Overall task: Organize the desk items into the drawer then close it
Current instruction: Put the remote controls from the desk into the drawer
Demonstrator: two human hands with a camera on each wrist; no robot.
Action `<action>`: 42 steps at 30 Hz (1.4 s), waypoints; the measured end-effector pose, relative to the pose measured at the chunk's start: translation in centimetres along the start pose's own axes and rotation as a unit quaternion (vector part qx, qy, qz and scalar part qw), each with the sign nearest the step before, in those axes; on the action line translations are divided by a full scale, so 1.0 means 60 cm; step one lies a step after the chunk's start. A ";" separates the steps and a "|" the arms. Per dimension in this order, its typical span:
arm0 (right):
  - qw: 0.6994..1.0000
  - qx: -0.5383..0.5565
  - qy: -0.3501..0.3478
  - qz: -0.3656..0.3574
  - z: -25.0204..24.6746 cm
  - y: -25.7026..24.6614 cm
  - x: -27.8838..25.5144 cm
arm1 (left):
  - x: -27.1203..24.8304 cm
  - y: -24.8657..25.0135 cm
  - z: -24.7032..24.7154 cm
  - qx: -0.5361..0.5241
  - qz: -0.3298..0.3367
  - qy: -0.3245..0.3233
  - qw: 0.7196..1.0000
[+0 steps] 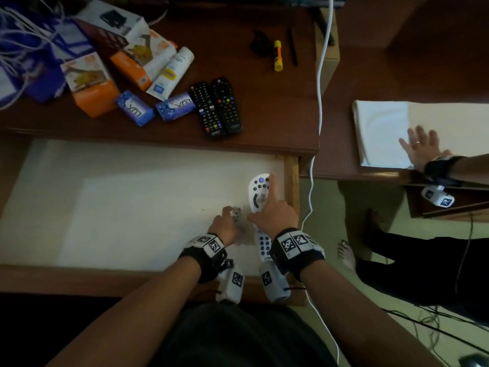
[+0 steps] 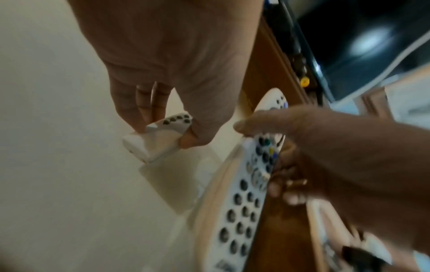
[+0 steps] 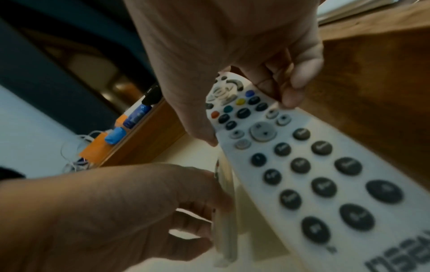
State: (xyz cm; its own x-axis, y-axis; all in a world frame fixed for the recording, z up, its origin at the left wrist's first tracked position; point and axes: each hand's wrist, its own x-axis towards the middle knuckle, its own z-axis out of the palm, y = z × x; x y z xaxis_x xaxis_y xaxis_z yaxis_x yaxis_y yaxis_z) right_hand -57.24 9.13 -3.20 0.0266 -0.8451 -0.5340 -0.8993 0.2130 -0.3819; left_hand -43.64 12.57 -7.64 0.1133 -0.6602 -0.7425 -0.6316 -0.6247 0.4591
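The open drawer (image 1: pixel 132 207) has a white floor. Both my hands are in its right end. My right hand (image 1: pixel 267 207) grips a long white remote (image 1: pixel 258 192) by its edges, thumb on one side and fingers on the other, next to the drawer's right wall (image 1: pixel 291 186). In the right wrist view the hand (image 3: pixel 251 120) holds the remote (image 3: pixel 314 174) tilted above the floor. My left hand (image 1: pixel 230 218) pinches a smaller white remote (image 2: pixel 149 147) just left of it. Two black remotes (image 1: pixel 215 107) lie on the desk.
On the desk (image 1: pixel 264 123) lie two blue soap boxes (image 1: pixel 135 108), orange boxes (image 1: pixel 92 86), a lotion tube (image 1: pixel 172 72), a yellow marker (image 1: pixel 277 55) and a black pen (image 1: pixel 292 46). A white cable (image 1: pixel 320 102) hangs at the desk's right edge. Another person's hand (image 1: pixel 420 147) rests on white cloth at the right.
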 end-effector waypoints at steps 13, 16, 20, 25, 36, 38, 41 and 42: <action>0.999 -0.007 -0.053 0.008 0.023 0.010 0.040 | 0.026 -0.012 -0.003 0.174 0.037 -0.036 0.983; 0.997 -0.031 -0.072 0.006 0.030 0.016 0.044 | 0.029 -0.015 -0.001 0.180 0.036 -0.039 0.982; 0.995 -0.046 -0.093 0.006 0.041 0.020 0.045 | 0.033 -0.023 0.002 0.185 0.039 -0.034 0.981; 0.994 -0.034 -0.100 0.012 0.047 0.023 0.053 | 0.028 -0.025 0.004 0.174 0.019 -0.022 0.984; 0.990 -0.134 -0.046 0.005 0.039 0.009 0.056 | 0.010 -0.014 0.029 0.147 0.035 -0.053 0.987; 0.983 -0.167 -0.063 -0.044 0.033 0.001 0.061 | 0.008 -0.010 0.031 0.152 0.046 -0.055 0.986; 0.967 -0.204 -0.125 -0.089 0.019 0.004 0.072 | 0.005 -0.002 0.037 0.156 0.048 -0.070 0.984; 0.962 -0.215 -0.143 -0.093 0.014 0.008 0.075 | 0.005 -0.002 0.039 0.158 0.049 -0.075 0.983</action>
State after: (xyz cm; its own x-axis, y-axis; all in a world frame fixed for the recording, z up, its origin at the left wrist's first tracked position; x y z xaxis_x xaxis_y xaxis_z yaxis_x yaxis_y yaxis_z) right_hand -57.20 5.85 -6.45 0.2682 -0.6661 -0.6960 -0.9631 -0.2028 -0.1770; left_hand -45.35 13.41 -9.07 -0.0596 -0.6277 -0.7761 -0.8428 -0.3850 0.3761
